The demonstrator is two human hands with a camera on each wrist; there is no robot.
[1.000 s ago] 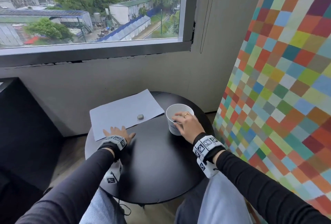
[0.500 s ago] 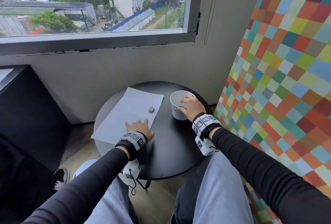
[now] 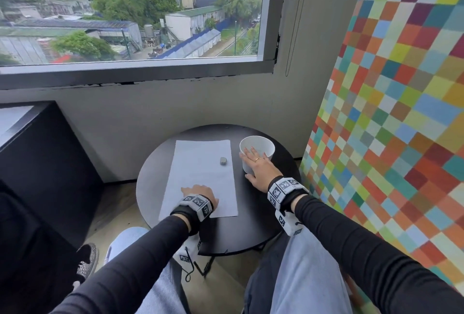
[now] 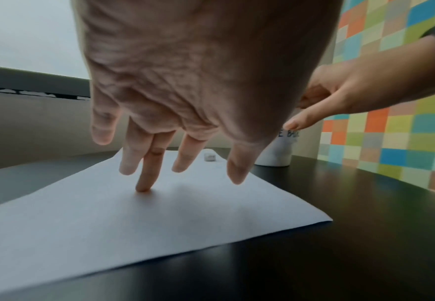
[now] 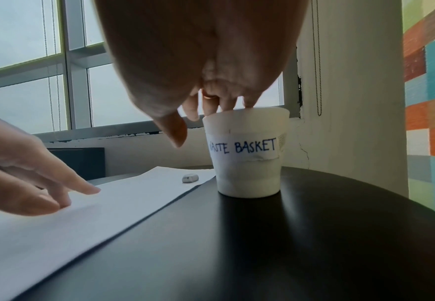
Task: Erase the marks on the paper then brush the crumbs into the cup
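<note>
Bare dark surface (image 3: 251, 228) is lying open along the near edge and right of the paper (image 3: 200, 175). The cup (image 3: 261, 146) is standing upright at the far right, the right hand (image 3: 258, 170) covering its near side. A small eraser (image 3: 223, 160) is sitting on the paper just left of it.

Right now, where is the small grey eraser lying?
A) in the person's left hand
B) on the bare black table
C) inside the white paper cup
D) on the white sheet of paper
D: the small grey eraser lies on the white sheet of paper near its right edge, beside the white paper cup, untouched by either hand.
</note>
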